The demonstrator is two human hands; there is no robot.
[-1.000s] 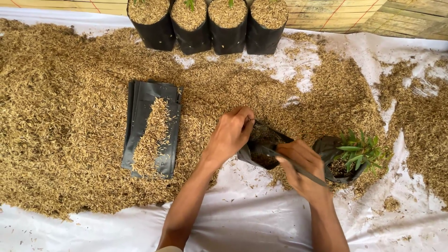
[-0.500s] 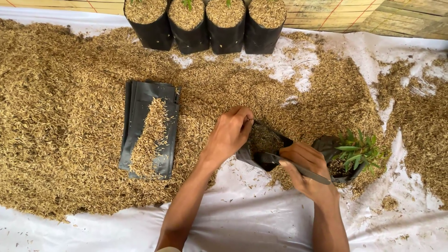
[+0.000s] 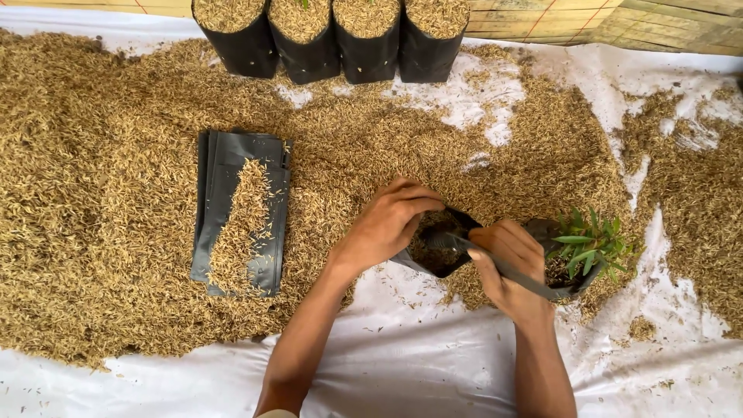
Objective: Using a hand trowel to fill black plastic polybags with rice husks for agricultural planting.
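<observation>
A: Change since the earlier frame?
B: The left hand (image 3: 389, 223) has curled further over the rim of the small black bag (image 3: 435, 246), pulling its mouth rounder; the right hand (image 3: 507, 267) has shifted slightly up toward the bag.

A: Largest item?
B: White sheet (image 3: 418, 364), spread flat and covering the whole work area.

A: Next?
B: Rice husks (image 3: 101, 193), a loose golden layer over most of the sheet, thinning to bare patches at upper centre and right.

A: Then?
B: Four filled black bags (image 3: 333, 39), upright in a row at the top edge, touching one another, topped with husk.

A: Then?
B: Stack of flat empty black bags (image 3: 224, 162), lying on the husks left of centre, a strip of husk scattered on top.

A: The hands?
B: Left hand: fingers closed on the far rim of the small black bag, holding it open. Right hand: fingers wrapped around a slim dark tool (image 3: 511, 269), its tip at the bag's mouth.

A: The bag itself?
B: Centre of view, at the husk layer's near edge, tilted, partly filled.

A: Smallest?
B: Green seedling (image 3: 588, 240) in its own black bag, just right of the right hand.
</observation>
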